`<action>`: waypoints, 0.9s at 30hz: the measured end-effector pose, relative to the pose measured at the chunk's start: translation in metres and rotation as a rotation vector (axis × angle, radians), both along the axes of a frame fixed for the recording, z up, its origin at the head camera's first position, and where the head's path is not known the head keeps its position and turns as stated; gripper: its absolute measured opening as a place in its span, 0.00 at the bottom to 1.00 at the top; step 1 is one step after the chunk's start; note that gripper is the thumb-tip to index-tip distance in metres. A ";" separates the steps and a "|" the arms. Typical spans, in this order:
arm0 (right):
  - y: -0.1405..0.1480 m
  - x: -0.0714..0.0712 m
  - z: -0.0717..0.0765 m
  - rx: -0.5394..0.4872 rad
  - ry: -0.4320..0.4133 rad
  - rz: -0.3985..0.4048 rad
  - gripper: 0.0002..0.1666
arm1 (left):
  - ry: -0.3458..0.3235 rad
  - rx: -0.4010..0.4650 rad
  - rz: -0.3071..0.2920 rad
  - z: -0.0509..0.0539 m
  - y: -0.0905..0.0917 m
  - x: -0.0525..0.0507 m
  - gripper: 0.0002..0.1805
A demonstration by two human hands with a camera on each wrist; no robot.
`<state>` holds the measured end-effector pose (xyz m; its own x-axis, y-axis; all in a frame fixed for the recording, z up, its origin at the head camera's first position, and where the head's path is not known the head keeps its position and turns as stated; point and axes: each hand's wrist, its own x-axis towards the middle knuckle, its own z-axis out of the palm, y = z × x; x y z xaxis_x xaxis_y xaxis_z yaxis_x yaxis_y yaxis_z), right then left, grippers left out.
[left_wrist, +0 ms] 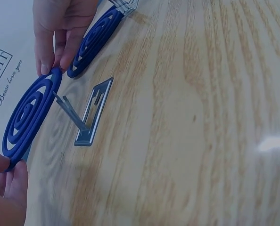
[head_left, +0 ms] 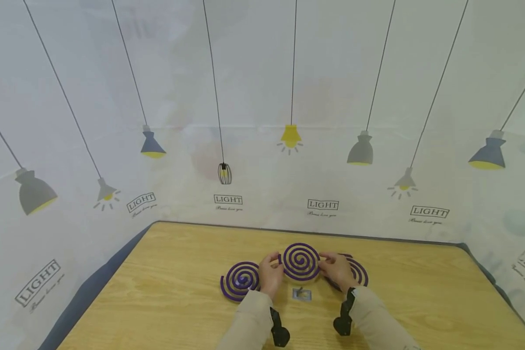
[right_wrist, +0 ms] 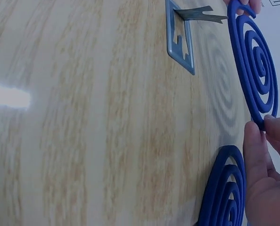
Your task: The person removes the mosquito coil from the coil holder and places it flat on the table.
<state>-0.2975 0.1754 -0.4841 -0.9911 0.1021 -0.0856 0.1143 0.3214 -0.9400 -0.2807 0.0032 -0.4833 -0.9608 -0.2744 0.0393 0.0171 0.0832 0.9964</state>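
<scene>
A purple mosquito coil [head_left: 300, 261] is held up off the table between both hands. My left hand [head_left: 271, 279] pinches its left edge, and my right hand [head_left: 339, 270] grips the opposite edge between thumb and fingers. Below the coil, a small metal coil stand [left_wrist: 84, 139] lies on the table, its forked prong bent upward, apart from the coil. Another mosquito coil [head_left: 243, 279] sits beside the left hand, partly covered by it. Behind the right hand and wrist is a third mosquito coil [head_left: 362, 275], partly hidden; in the left wrist view, metal shows at its far end.
The wooden table [head_left: 166, 291] runs back to a pale curtain [head_left: 262, 97] printed with hanging lamps, which also encloses both sides. Black wrist straps [head_left: 279, 330] with round ends stick out from both forearms, close above the tabletop.
</scene>
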 end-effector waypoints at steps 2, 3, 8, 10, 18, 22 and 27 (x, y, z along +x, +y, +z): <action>-0.001 0.000 0.000 0.007 0.001 -0.003 0.19 | -0.002 -0.008 0.002 -0.001 -0.001 -0.001 0.20; -0.001 0.000 0.000 0.011 -0.002 -0.010 0.19 | -0.002 -0.013 0.002 -0.001 -0.001 -0.002 0.19; -0.003 -0.002 -0.002 0.025 0.014 -0.002 0.19 | 0.017 -0.035 0.022 -0.002 -0.003 -0.005 0.19; -0.004 -0.002 -0.003 0.035 0.020 -0.004 0.19 | 0.034 -0.040 0.035 -0.003 -0.003 -0.006 0.18; -0.004 -0.003 -0.001 0.067 0.045 -0.022 0.17 | 0.082 -0.065 0.064 -0.004 -0.001 -0.008 0.16; -0.004 -0.003 0.000 0.056 0.043 -0.036 0.16 | 0.081 -0.072 0.052 -0.003 -0.001 -0.008 0.15; -0.003 0.000 -0.004 0.018 0.067 -0.015 0.14 | 0.107 -0.081 0.037 -0.012 -0.003 -0.011 0.15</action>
